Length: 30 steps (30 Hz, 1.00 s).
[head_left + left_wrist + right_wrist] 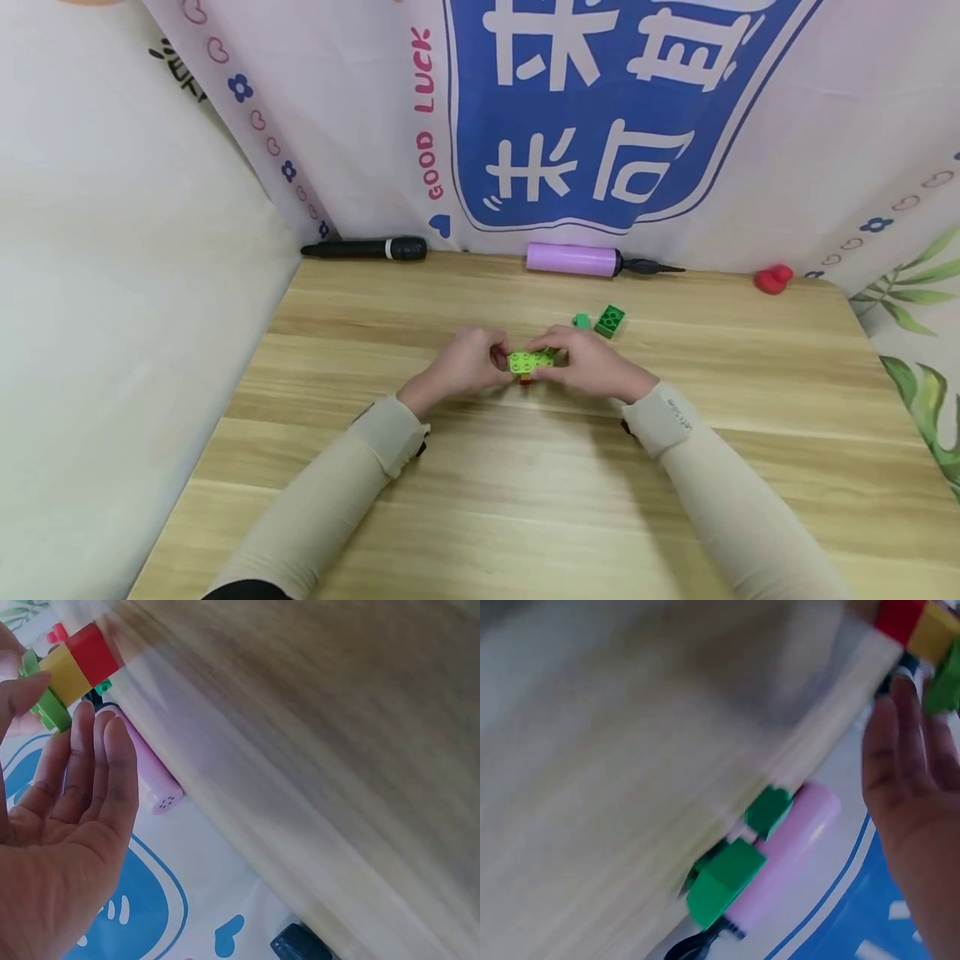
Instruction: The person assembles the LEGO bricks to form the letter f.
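A lime-green toy building brick (521, 363) is between the two hands over the middle of the table, its studs facing up in the head view. Under it are a yellow brick (66, 675) and a red brick (92, 654), joined in a stack with the red lowest. My left hand (468, 362) pinches the left end of the lime brick, thumb across it and the other fingers fairly straight. From the other side my right hand (592, 362) grips the right end, its thumb and fingertips partly covering the studs.
Just beyond the right hand lie a small green brick (581, 321) and a larger dark green brick (611, 321). Along the back edge of the wooden table (495, 508) are a black microphone-like object (367, 248), a purple hand pump (572, 260) and a red object (773, 279).
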Available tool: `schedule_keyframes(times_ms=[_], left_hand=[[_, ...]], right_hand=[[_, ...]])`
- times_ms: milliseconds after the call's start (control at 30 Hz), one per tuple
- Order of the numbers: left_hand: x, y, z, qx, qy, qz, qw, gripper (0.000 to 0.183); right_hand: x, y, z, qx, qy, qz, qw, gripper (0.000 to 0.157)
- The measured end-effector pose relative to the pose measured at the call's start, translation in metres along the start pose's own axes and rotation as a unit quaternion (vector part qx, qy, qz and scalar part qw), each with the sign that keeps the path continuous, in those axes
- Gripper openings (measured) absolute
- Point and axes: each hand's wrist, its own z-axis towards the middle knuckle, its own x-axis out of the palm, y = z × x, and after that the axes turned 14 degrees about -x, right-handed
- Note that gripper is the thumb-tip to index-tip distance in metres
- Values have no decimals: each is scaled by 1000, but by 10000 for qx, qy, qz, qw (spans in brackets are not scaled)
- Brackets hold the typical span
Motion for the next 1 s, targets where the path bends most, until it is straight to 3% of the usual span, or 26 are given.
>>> schedule_keyframes(times_ms=[67,133,267,333,433,600,700,867,1000], left_hand=[[1,0,-1,-2,-1,25,10000,19],[1,0,-2,-27,28,27,10000,19],[1,-1,-3,-99,21,53,9999,19],[1,-1,-3,-116,29,56,9999,20],[1,-1,-2,-194,86,73,9997,20],[1,-2,-1,-289,123,87,9995,21],[1,-3,-1,-301,112,116,9994,21],[2,-4,0,-271,99,212,9994,21],[2,-6,0,-165,50,205,9996,21]], right_hand=[[-8,-8,-3,133,-176,-42,9997,41],[-17,-17,-5,312,-334,-534,9975,44],[-33,-33,-10,910,-206,-1904,9773,52],[-37,-40,-13,1117,15,-2177,9696,55],[-37,-46,-15,1191,203,-2217,9676,53],[-30,-45,-14,1029,149,-2313,9673,38],[-28,-36,-11,961,360,-2606,9600,31],[-28,-18,-9,973,844,-2928,9475,40],[-28,-9,-8,808,648,-2552,9613,38]])
